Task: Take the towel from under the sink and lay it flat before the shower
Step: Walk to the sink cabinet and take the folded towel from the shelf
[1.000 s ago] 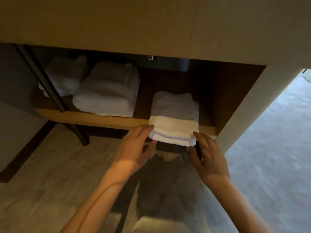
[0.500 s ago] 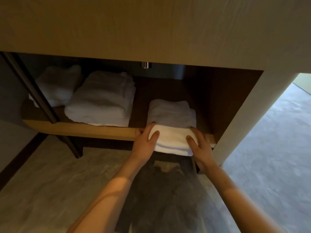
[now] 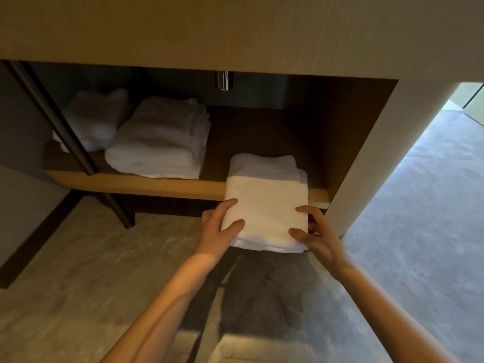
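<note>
At the front edge of the wooden shelf under the vanity: folded white towel, front half overhanging the shelf lip, rear half resting on the board. Left hand at the towel's left front corner, thumb and forefinger laid on top, remaining fingers tucked beneath (pinching the folded layers). Right hand at the right front corner, thumb and forefinger on top, other fingers below the edge, likewise clamping the layers. Towel between both hands, gripped at its near corners. Further left on the same shelf, well apart: larger folded stack and a rumpled white bundle behind the dark metal leg. Below: pale stone floor.
</note>
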`<state>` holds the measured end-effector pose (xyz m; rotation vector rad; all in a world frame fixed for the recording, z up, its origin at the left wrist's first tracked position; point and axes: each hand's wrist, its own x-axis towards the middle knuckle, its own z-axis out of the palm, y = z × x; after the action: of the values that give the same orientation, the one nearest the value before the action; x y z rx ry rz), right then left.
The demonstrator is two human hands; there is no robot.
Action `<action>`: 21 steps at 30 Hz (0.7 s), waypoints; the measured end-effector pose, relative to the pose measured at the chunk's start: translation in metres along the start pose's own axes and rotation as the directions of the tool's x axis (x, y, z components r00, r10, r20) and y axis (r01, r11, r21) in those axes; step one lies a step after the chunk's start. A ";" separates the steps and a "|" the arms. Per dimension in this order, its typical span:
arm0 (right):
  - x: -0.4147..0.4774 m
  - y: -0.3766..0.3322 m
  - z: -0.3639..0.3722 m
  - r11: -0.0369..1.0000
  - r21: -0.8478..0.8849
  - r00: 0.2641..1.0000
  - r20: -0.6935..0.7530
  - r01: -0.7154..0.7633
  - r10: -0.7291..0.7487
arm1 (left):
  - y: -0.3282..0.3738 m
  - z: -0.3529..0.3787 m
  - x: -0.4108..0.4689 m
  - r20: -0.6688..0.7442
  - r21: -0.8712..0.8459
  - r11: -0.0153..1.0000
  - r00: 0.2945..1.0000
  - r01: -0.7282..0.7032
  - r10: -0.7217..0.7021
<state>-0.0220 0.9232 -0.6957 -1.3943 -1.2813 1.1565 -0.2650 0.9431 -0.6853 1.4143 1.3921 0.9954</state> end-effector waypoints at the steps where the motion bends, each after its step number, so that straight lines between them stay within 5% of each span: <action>1: -0.003 0.001 -0.001 1.000 0.006 1.000 0.015 -0.009 0.009 | 0.000 -0.001 -0.003 0.016 0.006 1.000 1.000 0.012 -0.012; 9: 0.006 -0.008 0.003 0.991 0.129 0.995 0.092 -0.044 0.032 | 0.006 -0.008 0.010 0.279 -0.086 0.995 0.960 0.041 -0.015; 21: 0.009 -0.010 -0.007 0.998 0.028 0.989 0.141 -0.057 0.052 | 0.015 -0.002 0.011 0.315 -0.068 0.991 0.945 0.114 -0.087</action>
<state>-0.0161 0.9332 -0.6852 -1.3516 -1.3228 1.3266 -0.2622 0.9543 -0.6709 1.3561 1.1622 0.7204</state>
